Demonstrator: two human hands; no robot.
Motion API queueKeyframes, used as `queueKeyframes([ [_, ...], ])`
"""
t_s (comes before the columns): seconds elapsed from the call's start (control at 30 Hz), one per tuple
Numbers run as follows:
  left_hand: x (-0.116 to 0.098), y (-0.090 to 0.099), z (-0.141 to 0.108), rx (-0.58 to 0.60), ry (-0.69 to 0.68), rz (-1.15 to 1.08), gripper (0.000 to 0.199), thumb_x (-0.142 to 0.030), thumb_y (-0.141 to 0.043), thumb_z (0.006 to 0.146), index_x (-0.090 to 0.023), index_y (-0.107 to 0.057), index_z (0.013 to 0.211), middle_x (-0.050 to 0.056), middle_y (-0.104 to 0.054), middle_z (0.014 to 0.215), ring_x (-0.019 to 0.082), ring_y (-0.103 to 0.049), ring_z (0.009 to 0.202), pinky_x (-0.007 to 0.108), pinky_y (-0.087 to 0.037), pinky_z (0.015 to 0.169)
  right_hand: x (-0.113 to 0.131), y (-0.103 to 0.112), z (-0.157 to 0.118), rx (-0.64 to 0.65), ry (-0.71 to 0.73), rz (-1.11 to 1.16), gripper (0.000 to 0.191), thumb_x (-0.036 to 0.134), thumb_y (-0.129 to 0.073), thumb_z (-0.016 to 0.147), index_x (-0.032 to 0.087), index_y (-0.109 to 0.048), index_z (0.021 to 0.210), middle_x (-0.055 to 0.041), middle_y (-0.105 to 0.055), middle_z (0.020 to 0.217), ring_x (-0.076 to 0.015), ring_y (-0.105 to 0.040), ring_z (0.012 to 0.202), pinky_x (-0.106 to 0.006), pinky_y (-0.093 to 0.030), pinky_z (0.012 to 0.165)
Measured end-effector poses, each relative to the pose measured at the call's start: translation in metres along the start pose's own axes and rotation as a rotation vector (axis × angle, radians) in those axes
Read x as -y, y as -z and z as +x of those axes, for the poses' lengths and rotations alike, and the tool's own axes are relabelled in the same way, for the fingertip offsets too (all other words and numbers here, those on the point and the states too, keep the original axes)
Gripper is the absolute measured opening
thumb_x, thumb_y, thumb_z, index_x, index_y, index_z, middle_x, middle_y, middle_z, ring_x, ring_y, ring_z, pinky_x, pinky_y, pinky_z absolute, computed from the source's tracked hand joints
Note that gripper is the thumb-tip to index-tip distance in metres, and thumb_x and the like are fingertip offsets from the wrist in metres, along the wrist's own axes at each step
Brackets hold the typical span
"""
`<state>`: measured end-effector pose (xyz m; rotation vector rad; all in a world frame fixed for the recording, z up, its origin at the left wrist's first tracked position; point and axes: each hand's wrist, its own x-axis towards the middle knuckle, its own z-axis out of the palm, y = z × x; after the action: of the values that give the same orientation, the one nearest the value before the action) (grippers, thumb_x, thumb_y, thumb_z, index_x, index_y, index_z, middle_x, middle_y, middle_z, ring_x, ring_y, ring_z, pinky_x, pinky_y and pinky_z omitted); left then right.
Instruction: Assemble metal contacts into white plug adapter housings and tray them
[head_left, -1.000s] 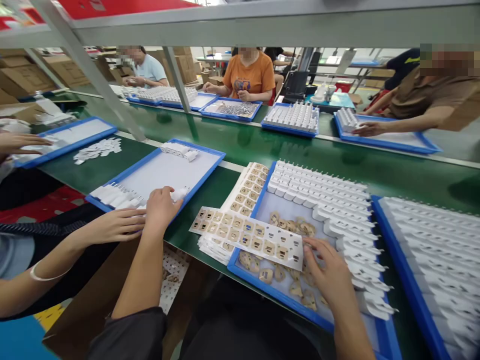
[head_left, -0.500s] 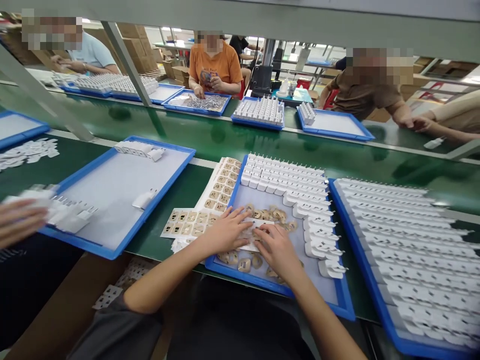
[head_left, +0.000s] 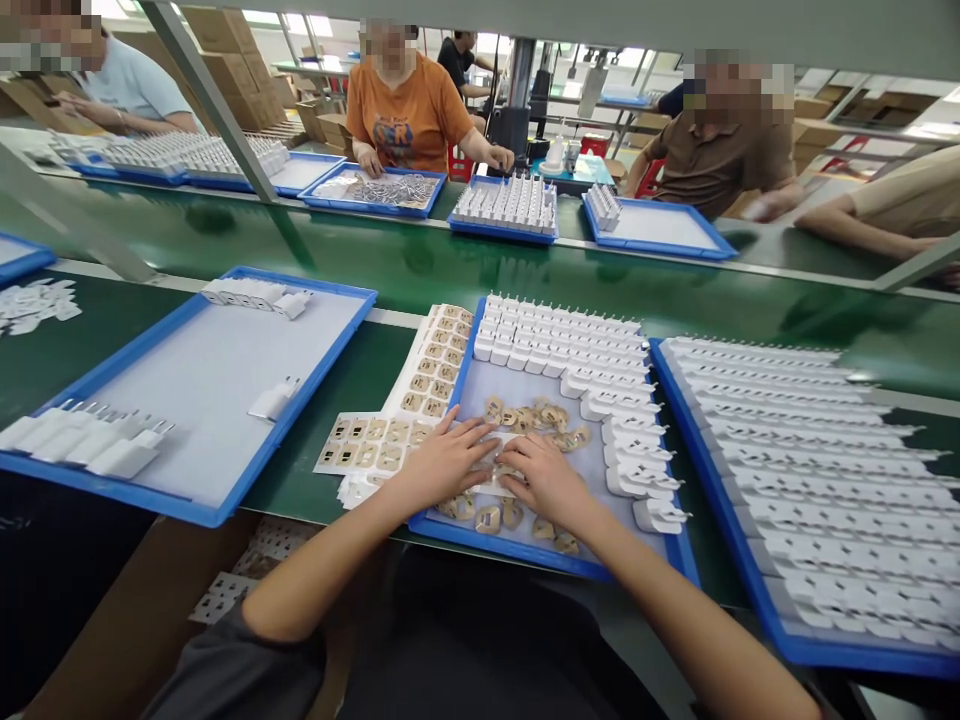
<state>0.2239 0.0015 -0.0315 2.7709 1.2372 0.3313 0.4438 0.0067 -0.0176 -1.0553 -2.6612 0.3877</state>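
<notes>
My left hand (head_left: 448,462) and my right hand (head_left: 541,474) rest close together over a white sheet (head_left: 504,480) in the middle blue tray (head_left: 688,560). Their fingertips touch the sheet, fingers spread on both. Around the sheet lie loose tan pieces (head_left: 551,415), some beyond my hands and others nearer me. White plug housings (head_left: 562,335) stand in rows along the tray's far and right sides. A sheet of tan stickers (head_left: 435,370) overlaps the left rim, and another sticker sheet (head_left: 367,440) lies by my left forearm.
On the left is a blue tray (head_left: 300,385) with a few white housings. A full tray of housings (head_left: 825,500) stands on the right. Across the green bench, people sit behind more trays (head_left: 660,230). A slanted metal post (head_left: 217,110) rises at upper left.
The view has shifted slightly. A neighbour's hand at the left has gone from view. The person in orange has reached an arm toward the tray of housings. My hands have barely moved.
</notes>
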Motion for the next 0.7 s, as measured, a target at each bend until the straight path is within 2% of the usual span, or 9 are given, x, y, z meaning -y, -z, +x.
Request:
queueKeyframes([
  [0.1, -0.001, -0.001, 0.0, -0.022, 0.0, 0.008, 0.042, -0.042, -0.052, 0.098, -0.023, -0.056, 0.135, 0.008, -0.054, 0.147, 0.027, -0.051, 0.136, 0.05, -0.02, 0.122, -0.003, 0.0, 0.004, 0.001, 0.01, 0.021, 0.013, 0.02, -0.07, 0.087, 0.02, -0.066, 0.1, -0.0072, -0.067, 0.099, -0.0252, -0.06, 0.097, -0.04, -0.049, 0.085],
  [0.23, -0.002, -0.001, 0.0, -0.008, 0.01, 0.017, 0.041, -0.04, -0.051, 0.099, -0.022, -0.056, 0.136, 0.007, -0.054, 0.148, 0.027, -0.05, 0.136, 0.05, -0.02, 0.122, -0.003, -0.003, 0.008, -0.022, 0.01, 0.024, 0.001, 0.018, -0.063, 0.092, 0.019, -0.063, 0.092, -0.0069, -0.066, 0.093, -0.0232, -0.058, 0.09, -0.038, -0.048, 0.082],
  [0.33, -0.003, -0.001, 0.0, -0.005, 0.018, 0.018, 0.042, -0.04, -0.05, 0.099, -0.022, -0.055, 0.137, 0.006, -0.054, 0.147, 0.028, -0.05, 0.136, 0.05, -0.019, 0.122, -0.004, -0.005, 0.009, -0.031, 0.053, 0.005, 0.011, 0.018, -0.054, 0.096, 0.019, -0.062, 0.089, -0.0078, -0.065, 0.092, -0.0238, -0.057, 0.089, -0.038, -0.047, 0.079],
  [0.5, -0.003, 0.001, 0.0, -0.018, 0.009, 0.004, 0.041, -0.041, -0.048, 0.099, -0.022, -0.058, 0.135, 0.007, -0.055, 0.147, 0.028, -0.051, 0.135, 0.049, -0.018, 0.123, -0.009, 0.002, -0.003, -0.051, 0.154, 0.003, 0.02, 0.02, -0.043, 0.101, 0.019, -0.061, 0.094, -0.0082, -0.066, 0.097, -0.0229, -0.057, 0.091, -0.037, -0.045, 0.082],
  [0.7, -0.003, 0.002, -0.001, -0.007, 0.01, -0.015, 0.043, -0.041, -0.05, 0.099, -0.022, -0.056, 0.137, 0.007, -0.052, 0.149, 0.029, -0.049, 0.136, 0.051, -0.017, 0.123, -0.011, 0.004, -0.012, -0.1, 0.11, -0.033, 0.016, 0.021, -0.048, 0.1, 0.019, -0.063, 0.104, -0.0087, -0.068, 0.097, -0.0237, -0.059, 0.091, -0.037, -0.045, 0.081],
])
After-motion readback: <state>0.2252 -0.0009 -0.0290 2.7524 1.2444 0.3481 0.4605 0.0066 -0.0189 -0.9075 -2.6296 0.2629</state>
